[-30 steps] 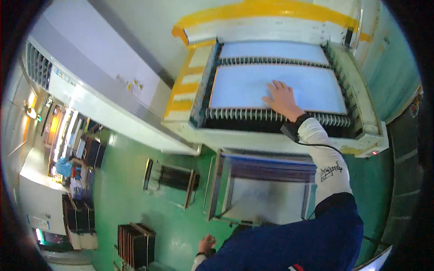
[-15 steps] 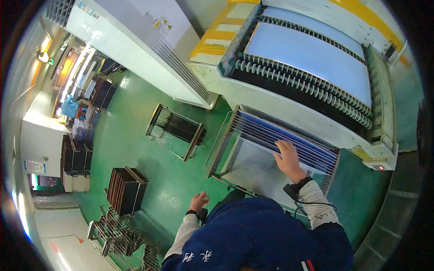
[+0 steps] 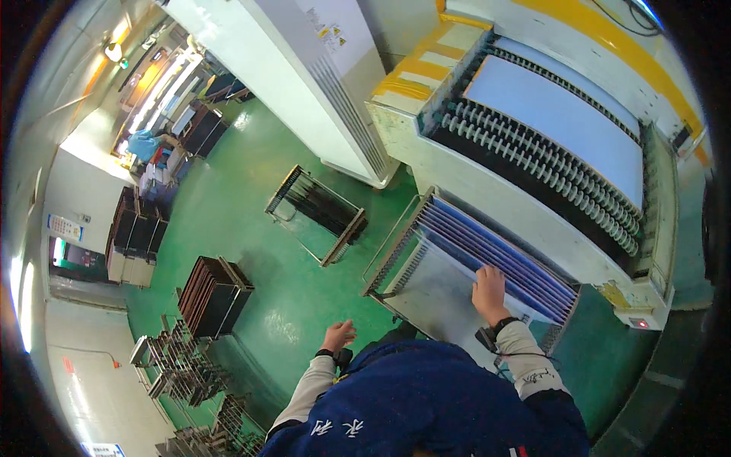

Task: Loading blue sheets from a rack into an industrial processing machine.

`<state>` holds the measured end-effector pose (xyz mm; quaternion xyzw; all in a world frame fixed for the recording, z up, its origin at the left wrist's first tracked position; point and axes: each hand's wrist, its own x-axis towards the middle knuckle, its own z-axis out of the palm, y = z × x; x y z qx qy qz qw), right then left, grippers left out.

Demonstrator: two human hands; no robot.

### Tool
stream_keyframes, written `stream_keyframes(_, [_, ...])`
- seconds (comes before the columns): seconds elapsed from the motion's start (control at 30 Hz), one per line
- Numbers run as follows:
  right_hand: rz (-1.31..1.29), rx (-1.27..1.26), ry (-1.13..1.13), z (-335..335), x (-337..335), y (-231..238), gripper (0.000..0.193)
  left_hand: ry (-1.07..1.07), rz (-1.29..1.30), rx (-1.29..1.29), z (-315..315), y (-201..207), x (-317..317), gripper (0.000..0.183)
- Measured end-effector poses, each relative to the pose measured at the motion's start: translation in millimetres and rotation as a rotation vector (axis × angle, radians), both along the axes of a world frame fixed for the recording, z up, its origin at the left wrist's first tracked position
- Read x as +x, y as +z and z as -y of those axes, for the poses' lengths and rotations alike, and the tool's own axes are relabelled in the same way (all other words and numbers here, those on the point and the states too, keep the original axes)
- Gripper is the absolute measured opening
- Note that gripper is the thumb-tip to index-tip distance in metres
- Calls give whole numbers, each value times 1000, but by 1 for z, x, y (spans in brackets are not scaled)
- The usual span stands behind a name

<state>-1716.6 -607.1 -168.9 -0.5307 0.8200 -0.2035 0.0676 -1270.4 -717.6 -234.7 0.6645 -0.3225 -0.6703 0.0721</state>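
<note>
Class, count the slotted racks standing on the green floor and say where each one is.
3 clearly: a panel-filled rack under the right hand, an open rack mid-floor, a dark full rack further left. The clutter at lower left may hide more.

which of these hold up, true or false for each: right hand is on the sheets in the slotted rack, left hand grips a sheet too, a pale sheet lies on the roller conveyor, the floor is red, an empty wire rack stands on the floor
1. The right hand rests on the bluish sheets standing in the slotted rack. True.
2. The left hand grips a sheet too. False: it hangs free over the floor, holding nothing.
3. A pale sheet lies on the roller conveyor. True.
4. The floor is red. False: it is green.
5. A wire rack stands on the floor to the left of the slotted rack. True, though whether it is fully empty is hard to tell.
</note>
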Motion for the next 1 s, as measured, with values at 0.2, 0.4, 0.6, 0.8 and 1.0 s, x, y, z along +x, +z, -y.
stream_keyframes(0.2, [138,36,-101,-11,5,-44,12,54,12,-4,-11,-18,15,42])
stream_keyframes(0.4, [-27,143,34,-6,-23,-57,8,78,-5,-48,-5,-9,5,43])
stream_keyframes(0.6, [-107,90,-38,-17,-43,23,8,30,36,-76,-6,-11,-1,42])
stream_keyframes(0.8, [128,-168,-225,-43,-86,137,13,-36,46,-1,3,-18,1,43])
stream_keyframes(1.0, [643,-841,-618,-55,-114,169,13,1,-6,-34,5,-7,-14,40])
